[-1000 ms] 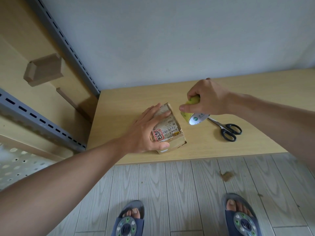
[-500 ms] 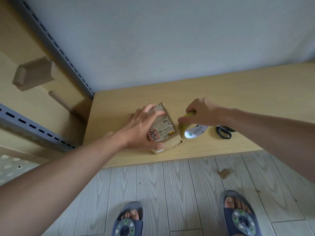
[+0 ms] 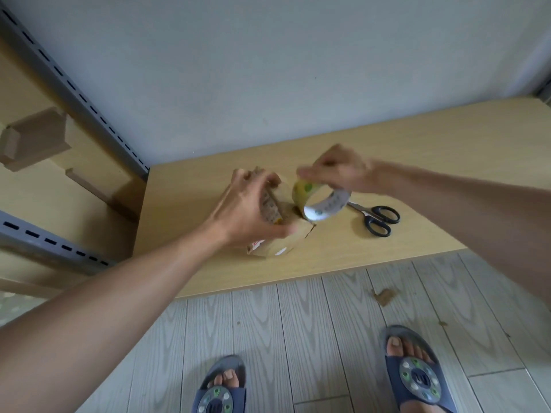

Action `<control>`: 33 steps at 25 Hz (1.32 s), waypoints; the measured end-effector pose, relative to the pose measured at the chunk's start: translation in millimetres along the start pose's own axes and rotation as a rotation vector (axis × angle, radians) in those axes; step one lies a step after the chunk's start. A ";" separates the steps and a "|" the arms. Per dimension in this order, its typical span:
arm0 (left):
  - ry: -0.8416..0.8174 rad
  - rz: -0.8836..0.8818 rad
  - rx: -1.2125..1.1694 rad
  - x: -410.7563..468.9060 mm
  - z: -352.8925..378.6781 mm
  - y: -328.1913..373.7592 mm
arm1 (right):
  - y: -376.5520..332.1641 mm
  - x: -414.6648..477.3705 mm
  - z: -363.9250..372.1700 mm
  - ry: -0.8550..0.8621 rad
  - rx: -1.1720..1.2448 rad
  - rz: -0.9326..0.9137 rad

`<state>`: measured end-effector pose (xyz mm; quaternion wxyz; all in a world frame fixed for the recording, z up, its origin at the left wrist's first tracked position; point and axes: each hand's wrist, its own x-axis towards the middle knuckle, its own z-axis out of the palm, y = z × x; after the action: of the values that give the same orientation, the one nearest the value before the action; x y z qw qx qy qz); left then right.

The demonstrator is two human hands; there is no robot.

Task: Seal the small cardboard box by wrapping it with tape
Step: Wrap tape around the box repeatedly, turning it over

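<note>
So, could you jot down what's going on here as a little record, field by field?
left hand: fingers curled over the box, gripping it from above
box: on the table near its front edge, labels showing
right hand: holds the tape by its top
tape: just right of the box; contact too blurred to tell
scissors: on the table, right of the tape, untouched
table: light wood, against a wall
scrap: cardboard bit on the floor

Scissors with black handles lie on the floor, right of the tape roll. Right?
No. In the head view the scissors with black handles lie on the table, not the floor, right of the tape roll.
</note>
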<state>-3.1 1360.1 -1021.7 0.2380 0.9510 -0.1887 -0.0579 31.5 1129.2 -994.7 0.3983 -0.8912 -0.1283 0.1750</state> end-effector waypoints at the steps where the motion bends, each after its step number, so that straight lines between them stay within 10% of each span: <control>1: 0.082 0.042 -0.113 -3.8 2.2 -7.6 | -6.6 -0.6 -7.9 0.060 0.142 -0.013; 5: 0.055 0.116 -0.331 -24.8 21.6 -26.4 | -26.2 -9.3 2.1 0.029 0.182 -0.098; 13: -0.067 0.178 0.176 -12.4 15.2 -40.5 | -46.4 -9.9 30.8 -0.021 0.000 -0.203; 33: -0.047 0.195 0.187 -35.3 13.5 -49.8 | 25.1 -28.1 16.2 -0.012 -0.377 -0.082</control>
<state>-21.9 1408.5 -1056.5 0.1482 0.9445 -0.2905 -0.0390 1.6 1113.3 -1017.8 0.2303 -0.9430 -0.1974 0.1370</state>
